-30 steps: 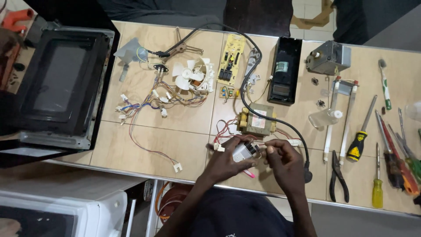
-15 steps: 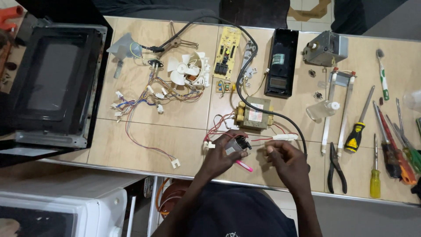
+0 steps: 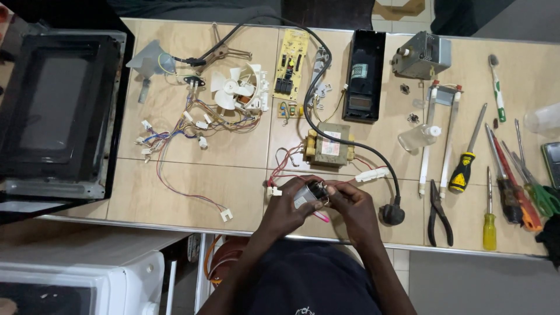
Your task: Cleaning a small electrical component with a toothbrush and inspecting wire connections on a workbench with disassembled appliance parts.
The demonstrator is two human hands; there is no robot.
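— Both hands at the near edge of the tabletop [image 3: 192, 192]; left hand [image 3: 287, 205] clamped on a small silver capacitor [image 3: 305, 196], lifted just off the wood, likely to bring its terminals close to the eye; right hand [image 3: 349, 201] pinching at its end.

— Labels? White sticker on the transformer [image 3: 328, 146]; pale label on the black box [image 3: 364, 74]; tools laid out at right.
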